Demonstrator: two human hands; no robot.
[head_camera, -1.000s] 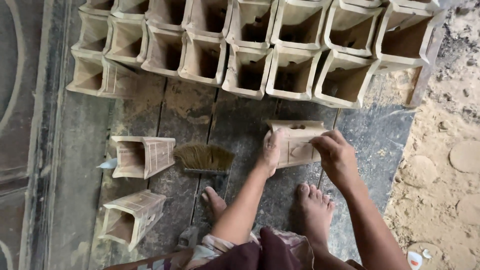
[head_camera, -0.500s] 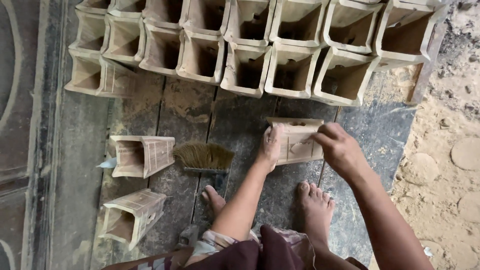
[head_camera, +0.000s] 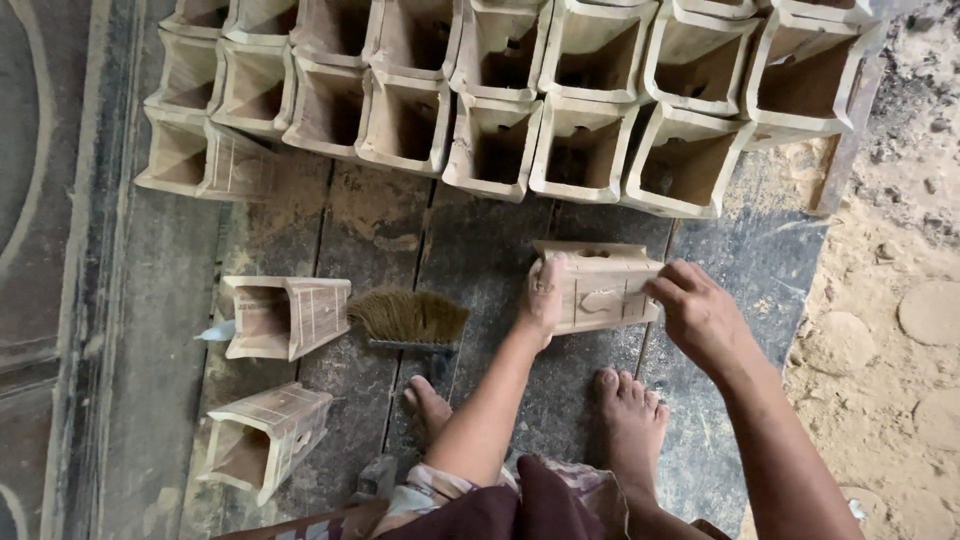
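A tapered square clay pot (head_camera: 598, 286) lies on its side on the dark wooden planks (head_camera: 470, 255), just ahead of my bare feet. My left hand (head_camera: 543, 298) presses against its left end with the fingers wrapped on the edge. My right hand (head_camera: 700, 315) grips its right end, fingertips on the patterned side wall. The pot's decorated face points up toward the camera.
Several rows of similar clay pots (head_camera: 495, 145) stand packed together at the far side. Two more pots (head_camera: 288, 316) (head_camera: 262, 438) lie on their sides at the left. A straw brush (head_camera: 408, 318) rests beside my left arm. Sandy ground (head_camera: 890, 300) borders the planks on the right.
Both hands have stayed on the pot. My right hand has slid a little lower along the pot's right end, and the pot seems slightly turned.
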